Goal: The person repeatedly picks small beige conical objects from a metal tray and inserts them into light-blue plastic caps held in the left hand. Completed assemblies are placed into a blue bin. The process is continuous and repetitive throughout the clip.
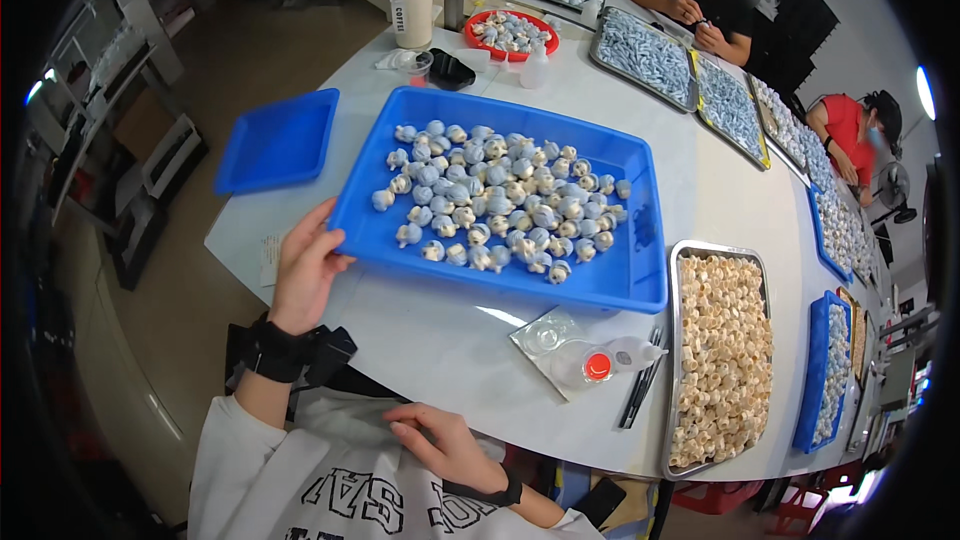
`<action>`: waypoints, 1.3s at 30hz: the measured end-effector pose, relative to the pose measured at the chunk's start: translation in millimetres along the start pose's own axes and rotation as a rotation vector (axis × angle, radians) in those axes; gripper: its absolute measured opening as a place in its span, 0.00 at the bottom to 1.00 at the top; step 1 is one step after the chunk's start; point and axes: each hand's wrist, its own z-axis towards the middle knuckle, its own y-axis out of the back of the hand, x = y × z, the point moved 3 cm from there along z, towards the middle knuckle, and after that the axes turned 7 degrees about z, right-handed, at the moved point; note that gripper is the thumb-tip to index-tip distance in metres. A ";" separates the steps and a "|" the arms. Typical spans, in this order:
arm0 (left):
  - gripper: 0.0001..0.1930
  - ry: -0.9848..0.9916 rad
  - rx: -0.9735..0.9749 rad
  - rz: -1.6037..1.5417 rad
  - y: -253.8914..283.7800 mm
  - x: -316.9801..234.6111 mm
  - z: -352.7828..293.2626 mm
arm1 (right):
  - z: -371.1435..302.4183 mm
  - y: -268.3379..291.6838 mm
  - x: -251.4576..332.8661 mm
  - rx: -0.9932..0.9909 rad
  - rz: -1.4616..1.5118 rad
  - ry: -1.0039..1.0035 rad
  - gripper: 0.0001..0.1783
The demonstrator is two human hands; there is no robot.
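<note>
A large blue plastic tray (640,250) holds many small round figurines (500,190) in pale blue and cream, spread over its bottom. My left hand (308,270) grips the tray at its near left corner, fingers closed on the rim. In front of my body, below the table edge, my right hand (450,445) hangs with nothing in it, its fingers loosely apart. Between my body and the tray lie a clear squeeze bottle (635,352) with a red-orange label, a flat clear packet (545,335) and dark pen-like tools (640,395).
To the right stands a metal tray (676,370) of cream-coloured pieces. An empty-looking blue tray (278,140) lies at left. Behind are a lidded cup (408,0), a red plate (548,40) and more loaded trays (645,55). Two people (700,0) work across the table.
</note>
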 end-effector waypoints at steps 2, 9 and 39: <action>0.23 0.040 0.033 -0.008 -8.7 8.1 3.8 | -2.2 1.3 1.0 0.036 0.000 -0.063 0.12; 0.24 0.062 0.116 0.099 -11.1 4.8 4.5 | -0.5 5.8 4.1 0.222 0.029 0.010 0.19; 0.21 -0.006 -0.615 0.342 153.3 6.9 -153.0 | 46.9 -4.9 -119.6 0.231 0.294 -0.158 0.35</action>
